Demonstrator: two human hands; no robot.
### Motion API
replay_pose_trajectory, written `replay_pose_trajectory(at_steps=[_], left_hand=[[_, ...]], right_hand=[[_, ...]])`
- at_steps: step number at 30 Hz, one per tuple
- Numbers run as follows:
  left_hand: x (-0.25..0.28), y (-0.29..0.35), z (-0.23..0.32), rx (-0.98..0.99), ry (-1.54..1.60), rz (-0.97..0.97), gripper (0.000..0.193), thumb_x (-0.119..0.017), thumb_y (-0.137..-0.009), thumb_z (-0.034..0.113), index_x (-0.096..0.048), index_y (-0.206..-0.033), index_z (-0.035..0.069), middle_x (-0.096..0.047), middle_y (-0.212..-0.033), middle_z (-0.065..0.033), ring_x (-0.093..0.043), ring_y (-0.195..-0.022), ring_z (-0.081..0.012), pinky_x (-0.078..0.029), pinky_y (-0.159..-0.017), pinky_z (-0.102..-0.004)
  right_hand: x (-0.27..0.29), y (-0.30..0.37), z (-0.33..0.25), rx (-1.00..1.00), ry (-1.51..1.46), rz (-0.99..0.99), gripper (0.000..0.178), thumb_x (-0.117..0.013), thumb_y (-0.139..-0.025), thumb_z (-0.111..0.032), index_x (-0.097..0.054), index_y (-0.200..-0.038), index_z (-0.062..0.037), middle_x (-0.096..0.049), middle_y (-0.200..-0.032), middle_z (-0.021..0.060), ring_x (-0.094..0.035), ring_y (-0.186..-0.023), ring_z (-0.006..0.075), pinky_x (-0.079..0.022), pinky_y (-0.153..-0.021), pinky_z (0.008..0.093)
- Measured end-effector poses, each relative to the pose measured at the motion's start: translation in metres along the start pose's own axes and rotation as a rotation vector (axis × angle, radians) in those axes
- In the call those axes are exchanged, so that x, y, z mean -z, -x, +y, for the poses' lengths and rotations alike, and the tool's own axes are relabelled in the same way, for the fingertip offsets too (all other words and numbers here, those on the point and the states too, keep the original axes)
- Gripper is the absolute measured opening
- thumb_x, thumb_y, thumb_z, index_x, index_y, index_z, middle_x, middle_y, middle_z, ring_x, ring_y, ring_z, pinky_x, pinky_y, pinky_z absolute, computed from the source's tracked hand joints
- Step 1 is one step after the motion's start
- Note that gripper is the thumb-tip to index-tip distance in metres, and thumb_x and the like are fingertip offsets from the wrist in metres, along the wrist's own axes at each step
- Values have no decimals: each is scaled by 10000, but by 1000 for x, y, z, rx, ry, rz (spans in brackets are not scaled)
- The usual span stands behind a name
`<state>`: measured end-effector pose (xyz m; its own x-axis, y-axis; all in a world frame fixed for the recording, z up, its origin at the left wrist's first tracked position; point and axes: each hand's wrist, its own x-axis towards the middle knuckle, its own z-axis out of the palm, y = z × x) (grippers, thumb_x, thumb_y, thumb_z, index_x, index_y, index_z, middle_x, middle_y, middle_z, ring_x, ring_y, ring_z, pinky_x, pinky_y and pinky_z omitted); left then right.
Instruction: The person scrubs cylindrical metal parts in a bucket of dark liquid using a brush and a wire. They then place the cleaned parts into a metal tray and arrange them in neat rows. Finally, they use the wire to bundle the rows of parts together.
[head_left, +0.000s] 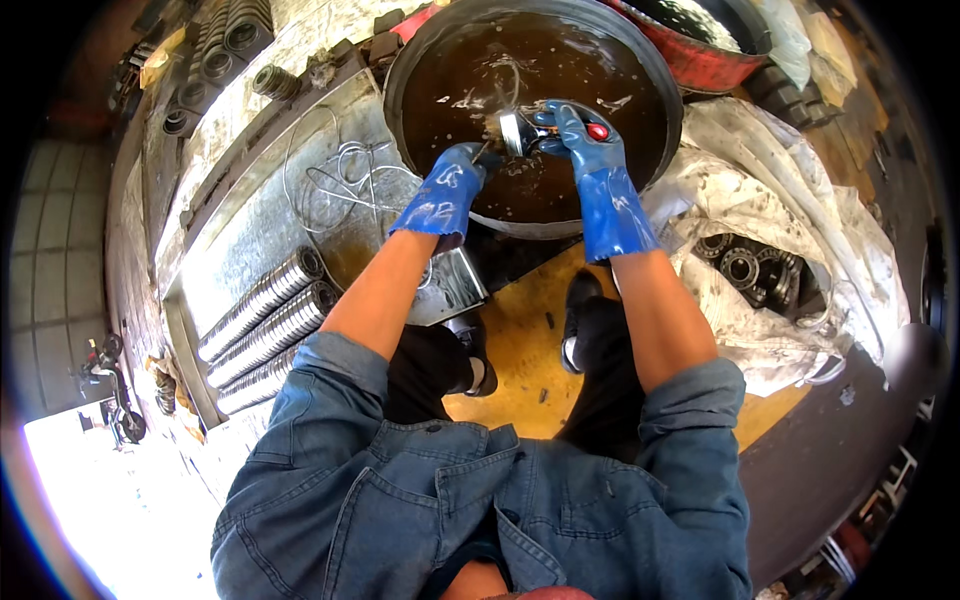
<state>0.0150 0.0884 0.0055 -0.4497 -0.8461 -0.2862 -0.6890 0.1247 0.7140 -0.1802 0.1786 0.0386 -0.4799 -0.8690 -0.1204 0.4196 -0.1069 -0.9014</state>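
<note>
Blue rubber-gloved R hand (588, 145) grips black-&-silver cylindrical tool w/ red end (515, 133), over brown liquid (450, 85) in big round grey metal tub (540, 230), & blue rubber-gloved L hand (460, 170) is just beside the tool, fingers curled, can't tell what's in it.

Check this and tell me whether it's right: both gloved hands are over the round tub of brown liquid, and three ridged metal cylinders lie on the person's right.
Not quite: the head view shows the three ridged metal cylinders lying on the person's left, not the right. The left hand and right hand are indeed over the round tub of brown liquid.
</note>
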Motion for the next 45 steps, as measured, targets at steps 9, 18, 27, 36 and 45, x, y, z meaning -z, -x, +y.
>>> replay_pose_trajectory(at_steps=[9, 18, 27, 36, 45], left_hand=[[5, -2, -11, -29, -21, -63, 346, -572, -804, -73, -737, -1069, 75, -741, -985, -108, -687, -923, -182, -518, -871, -306], [12, 15, -21, -362, -444, 78, 304, -529, -832, 48, -744, -1016, 158, -704, -1065, -135, -663, -1009, -317, -529, -895, -398], [17, 8, -24, -574, -298, 159, 259, -526, -835, 55, -744, -959, 119, -725, -992, -103, -686, -926, -313, -554, -849, -385], [56, 15, -25, -684, -177, 160, 369, -399, -849, 46, -726, -1020, 39, -722, -1053, -135, -699, -971, -281, -559, -877, -343], [75, 20, -13, -837, -271, 266, 495, -406, -684, -196, -726, -986, 32, -720, -1087, -133, -695, -1012, -274, -571, -864, -329]], right_hand=[[20, -10, 4, -10, -40, -11, 256, -712, -909, -144, -693, -1112, 10, -730, -958, 112, -697, -770, 156, -597, -653, 269], [26, -9, 3, -105, 167, 9, 237, -707, -914, -160, -702, -1104, -18, -735, -941, 85, -699, -789, 141, -587, -646, 270], [23, -12, 6, -175, 124, 52, 244, -741, -883, -178, -716, -1063, -16, -733, -928, 104, -691, -771, 138, -577, -649, 270], [66, -35, 32, -137, 286, 383, 268, -673, -919, -233, -697, -1098, -35, -725, -903, 61, -654, -639, 147, -535, -585, 286], [65, -17, 22, -244, 480, 296, 304, -634, -947, -332, -677, -1048, -48, -667, -786, 30, -608, -610, 145, -503, -593, 288]])
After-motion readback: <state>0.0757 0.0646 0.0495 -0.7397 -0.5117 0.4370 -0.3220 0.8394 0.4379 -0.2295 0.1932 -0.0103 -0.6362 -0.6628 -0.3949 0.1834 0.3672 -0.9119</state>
